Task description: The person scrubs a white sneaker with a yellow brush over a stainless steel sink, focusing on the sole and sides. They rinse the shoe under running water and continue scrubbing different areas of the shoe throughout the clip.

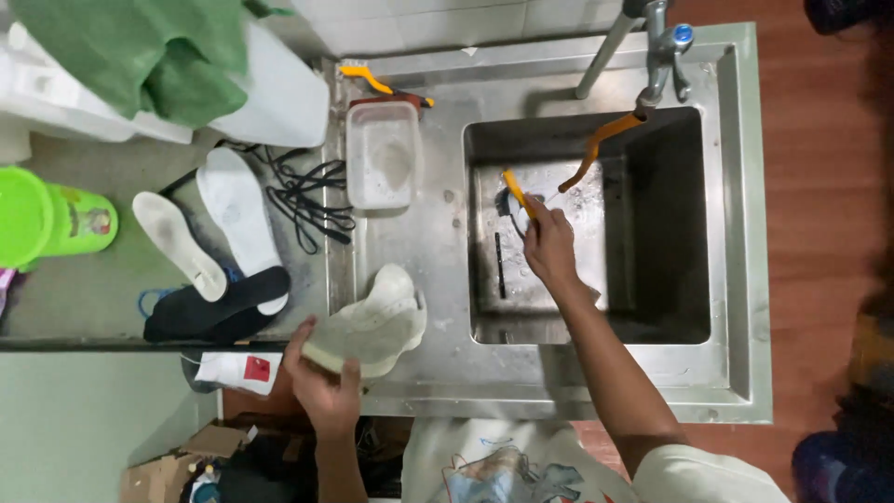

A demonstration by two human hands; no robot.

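A shoe (pixel 372 321) lies on the bench (pixel 424 242) just left of the sink (pixel 587 224), held at its near end by the left hand (pixel 321 382). The right hand (pixel 549 247) holds a brush (pixel 515 191) inside the sink, under the tap hose (pixel 601 144). A tub (pixel 382 154) sits behind the shoe; insoles (pixel 209 224) and laces (pixel 303 196) lie further left.

Dull brushed-metal sink (pixel 736 233), translucent plastic tub (pixel 382 154), matt white shoe (pixel 372 326), green cloth (pixel 140 56).

A pale shoe (pixel 372 321) lies sole-up on the steel drainboard; an orange-handled brush (pixel 515 194) (bristles wet) under the tap.
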